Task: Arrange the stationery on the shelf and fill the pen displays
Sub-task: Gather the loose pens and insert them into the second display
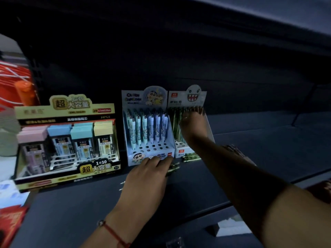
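Head view shows the pen-filling step under way: the right hand (192, 126) reaches into the green pen display (189, 111) at the right of the row, fingers on the pen tops, though dim light leaves it unclear whether it pinches one. The left hand (148, 176) lies flat, fingers straight, on loose green pens (172, 169) on the shelf (268, 158), fingertips at the cartoon pen display (148, 126). Next, likely, another loose pen must be lifted and seated upright in an empty hole.
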Motion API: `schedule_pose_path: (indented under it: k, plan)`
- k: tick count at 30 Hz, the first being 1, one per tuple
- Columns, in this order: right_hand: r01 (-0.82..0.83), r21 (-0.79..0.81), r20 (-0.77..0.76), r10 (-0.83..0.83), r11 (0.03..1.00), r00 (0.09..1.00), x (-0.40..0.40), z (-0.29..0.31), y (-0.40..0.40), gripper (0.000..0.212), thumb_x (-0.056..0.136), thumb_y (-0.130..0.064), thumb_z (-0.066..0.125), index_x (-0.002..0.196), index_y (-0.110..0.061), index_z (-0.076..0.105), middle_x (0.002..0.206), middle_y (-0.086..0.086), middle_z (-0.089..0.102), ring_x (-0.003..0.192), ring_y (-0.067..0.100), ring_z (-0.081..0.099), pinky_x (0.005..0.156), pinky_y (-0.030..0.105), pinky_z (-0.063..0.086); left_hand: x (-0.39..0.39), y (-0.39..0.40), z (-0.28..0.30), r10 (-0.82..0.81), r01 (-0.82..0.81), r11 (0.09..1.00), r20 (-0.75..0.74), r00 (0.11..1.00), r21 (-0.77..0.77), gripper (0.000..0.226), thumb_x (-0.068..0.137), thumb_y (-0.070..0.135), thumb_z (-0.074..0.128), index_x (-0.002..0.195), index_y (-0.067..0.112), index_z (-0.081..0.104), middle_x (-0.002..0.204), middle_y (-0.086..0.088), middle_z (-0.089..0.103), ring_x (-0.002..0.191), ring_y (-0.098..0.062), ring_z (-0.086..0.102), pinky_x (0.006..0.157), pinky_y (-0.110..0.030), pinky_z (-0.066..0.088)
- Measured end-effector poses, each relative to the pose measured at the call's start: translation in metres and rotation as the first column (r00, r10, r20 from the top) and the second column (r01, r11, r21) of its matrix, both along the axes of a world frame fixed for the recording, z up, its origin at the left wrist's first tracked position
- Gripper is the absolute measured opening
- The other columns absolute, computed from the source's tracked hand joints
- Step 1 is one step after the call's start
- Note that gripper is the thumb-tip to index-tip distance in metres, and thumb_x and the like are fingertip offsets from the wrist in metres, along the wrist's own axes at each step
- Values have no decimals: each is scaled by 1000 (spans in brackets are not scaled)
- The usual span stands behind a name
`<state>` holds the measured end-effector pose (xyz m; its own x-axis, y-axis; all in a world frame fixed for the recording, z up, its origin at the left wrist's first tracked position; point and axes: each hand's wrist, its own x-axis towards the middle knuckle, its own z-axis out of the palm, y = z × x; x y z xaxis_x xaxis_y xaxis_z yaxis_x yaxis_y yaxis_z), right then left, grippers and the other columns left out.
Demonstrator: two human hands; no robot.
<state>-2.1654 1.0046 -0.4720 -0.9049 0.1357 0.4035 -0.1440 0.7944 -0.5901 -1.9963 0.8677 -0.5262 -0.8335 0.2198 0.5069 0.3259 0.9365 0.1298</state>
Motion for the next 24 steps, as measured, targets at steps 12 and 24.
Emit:
schedule_pose_path:
  k: [12, 24]
  plan:
    - [-207, -830, 280, 707, 519, 649, 124, -27, 28, 26, 96, -6, 58, 80, -19, 74, 97, 8, 71, 97, 23, 64, 97, 40, 50, -2, 2, 6, -12, -5, 982, 85, 996, 189, 60, 102, 38, 38, 154, 37, 8, 125, 7, 59, 108, -16, 53, 85, -32, 47]
    - [-299, -883, 39, 690, 363, 723, 137, -39, 23, 13, 85, -20, 62, 77, -19, 72, 84, 5, 69, 87, 21, 63, 87, 42, 45, 6, 17, 17, -56, -17, 933, 192, 980, 360, 60, 101, 43, 38, 154, 39, 10, 89, 9, 58, 77, -9, 56, 68, -30, 48]
